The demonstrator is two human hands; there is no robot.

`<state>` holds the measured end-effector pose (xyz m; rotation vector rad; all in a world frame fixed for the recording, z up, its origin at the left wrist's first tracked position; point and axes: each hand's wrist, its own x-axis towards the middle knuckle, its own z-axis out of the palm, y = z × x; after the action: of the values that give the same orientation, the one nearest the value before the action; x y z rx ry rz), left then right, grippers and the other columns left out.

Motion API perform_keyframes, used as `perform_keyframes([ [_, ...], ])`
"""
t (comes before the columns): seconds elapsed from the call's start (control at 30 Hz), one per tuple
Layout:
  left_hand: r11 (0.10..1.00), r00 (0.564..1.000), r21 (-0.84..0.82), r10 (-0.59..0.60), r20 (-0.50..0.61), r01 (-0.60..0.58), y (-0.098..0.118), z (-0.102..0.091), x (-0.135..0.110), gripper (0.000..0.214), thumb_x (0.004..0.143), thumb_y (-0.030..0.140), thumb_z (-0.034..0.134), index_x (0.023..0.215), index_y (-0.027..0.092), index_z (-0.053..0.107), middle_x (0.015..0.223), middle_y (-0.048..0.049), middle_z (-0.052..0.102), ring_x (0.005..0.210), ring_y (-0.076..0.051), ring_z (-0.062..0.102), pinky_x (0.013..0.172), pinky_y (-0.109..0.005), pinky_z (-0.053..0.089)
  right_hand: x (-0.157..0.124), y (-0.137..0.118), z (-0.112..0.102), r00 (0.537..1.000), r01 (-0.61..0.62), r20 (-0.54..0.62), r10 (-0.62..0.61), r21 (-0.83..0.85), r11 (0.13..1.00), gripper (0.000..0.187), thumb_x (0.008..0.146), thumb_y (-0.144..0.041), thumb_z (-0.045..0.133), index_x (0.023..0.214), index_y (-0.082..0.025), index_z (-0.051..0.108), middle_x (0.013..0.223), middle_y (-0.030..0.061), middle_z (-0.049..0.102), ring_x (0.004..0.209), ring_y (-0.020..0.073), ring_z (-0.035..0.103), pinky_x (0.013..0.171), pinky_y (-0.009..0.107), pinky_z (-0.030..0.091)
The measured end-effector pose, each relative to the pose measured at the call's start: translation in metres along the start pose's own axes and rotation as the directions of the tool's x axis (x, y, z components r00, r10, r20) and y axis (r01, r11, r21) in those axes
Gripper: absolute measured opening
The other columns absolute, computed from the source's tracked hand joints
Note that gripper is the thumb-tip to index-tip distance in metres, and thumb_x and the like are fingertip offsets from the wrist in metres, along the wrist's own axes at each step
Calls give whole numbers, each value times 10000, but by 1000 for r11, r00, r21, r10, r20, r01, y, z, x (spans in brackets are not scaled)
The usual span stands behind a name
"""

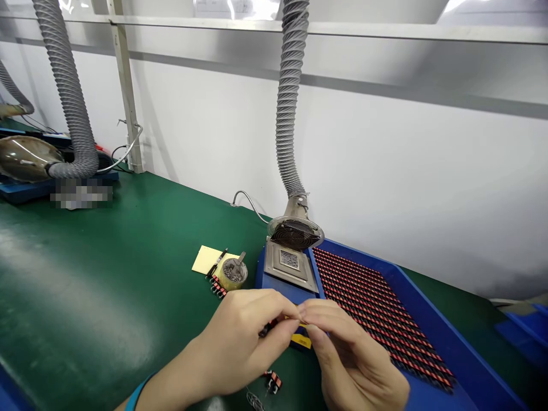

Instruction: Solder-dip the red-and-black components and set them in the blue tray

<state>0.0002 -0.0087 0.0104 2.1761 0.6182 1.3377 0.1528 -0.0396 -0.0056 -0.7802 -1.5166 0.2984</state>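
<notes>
While left hand (240,342) and right hand (353,348) pinch one small component (268,328) | grips closed on it | one blue tray (436,322)

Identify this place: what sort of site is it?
Probably an electronics assembly workbench in a factory. The green bench mat, ribbed grey fume-extraction hose and blue tray packed with rows of small red-and-black components point that way.

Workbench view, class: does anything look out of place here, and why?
Small black-and-red components lie loose on the green bench mat beside the left hand, unlike the neat rows in the blue tray.
</notes>
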Motion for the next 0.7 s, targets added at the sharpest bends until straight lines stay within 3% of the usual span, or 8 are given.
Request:
perform_keyframes([
  [0.1, 963, 983, 203, 184, -20, -176, -2, 4, 0, 205, 921, 110, 463, 791, 125, 620, 639, -6, 624, 546, -101, 502, 550, -231, 364, 1, -1, -1, 957, -289, 95, 275, 184, 940, 194, 914, -214, 553, 747, -210, 653, 669, 18, 630, 646, 156, 603, 613, 267, 494],
  [0.2, 973, 982, 149, 184, -32, -177, -1, 6, 0, 210, 912, 88, 468, 759, 129, 606, 625, 2, 622, 542, -91, 508, 564, -214, 381, 4, 0, -3, 869, -495, 257, 423, 420, 761, 314, 928, -327, 527, 651, -201, 607, 516, 1, 555, 504, 143, 537, 505, 258, 467],
  [0.27, 994, 993, 41, 106, -47, -104, 1, 4, 0, 174, 899, 77, 499, 772, 130, 605, 658, 3, 639, 575, -78, 538, 585, -173, 400, 4, 1, -5, 908, -418, 219, 356, 448, 790, 262, 911, -315, 563, 685, -204, 638, 528, 4, 576, 527, 151, 561, 528, 265, 488],
  [0.37, 998, 1000, -54, -20, -18, 20, 3, 1, 1, 139, 893, 79, 524, 802, 136, 613, 712, 0, 658, 632, -69, 573, 608, -132, 412, 2, 3, -7, 981, -190, 80, 177, 221, 957, 98, 860, -168, 639, 878, -237, 707, 748, 25, 688, 738, 173, 648, 681, 273, 528],
  [0.43, 999, 1000, -36, -18, -12, 18, 2, 1, 1, 132, 899, 87, 520, 823, 132, 617, 719, -3, 657, 639, -73, 576, 612, -139, 417, -1, 3, -6, 998, -53, 37, 51, 50, 997, 258, 838, -68, 632, 985, -265, 707, 854, 19, 710, 840, 177, 657, 760, 279, 522],
  [0.5, 994, 997, 84, 74, -30, -71, 0, 3, 0, 155, 911, 98, 495, 828, 123, 623, 685, -3, 639, 601, -86, 551, 587, -179, 407, -4, 2, -4, 1000, 14, 21, -12, -57, 998, 264, 850, -51, 597, 973, -261, 701, 874, 19, 709, 855, 177, 657, 779, 281, 511],
  [0.6, 915, 970, 337, 243, -18, -223, -3, 8, -2, 242, 925, 112, 439, 774, 126, 628, 605, 4, 591, 522, -111, 468, 517, -258, 337, -4, 0, -1, 979, -201, 30, 202, -30, 979, 173, 912, -174, 544, 789, -218, 656, 726, 15, 653, 678, 146, 618, 623, 242, 489],
  [0.7, 888, 961, 385, 277, -10, -252, -3, 10, -3, 272, 922, 107, 420, 739, 133, 619, 586, 3, 579, 512, -121, 448, 507, -274, 320, 0, -1, 0, 890, -456, 162, 427, 268, 849, 369, 953, -297, 482, 601, -205, 547, 498, -24, 505, 464, 116, 499, 465, 226, 436],
])
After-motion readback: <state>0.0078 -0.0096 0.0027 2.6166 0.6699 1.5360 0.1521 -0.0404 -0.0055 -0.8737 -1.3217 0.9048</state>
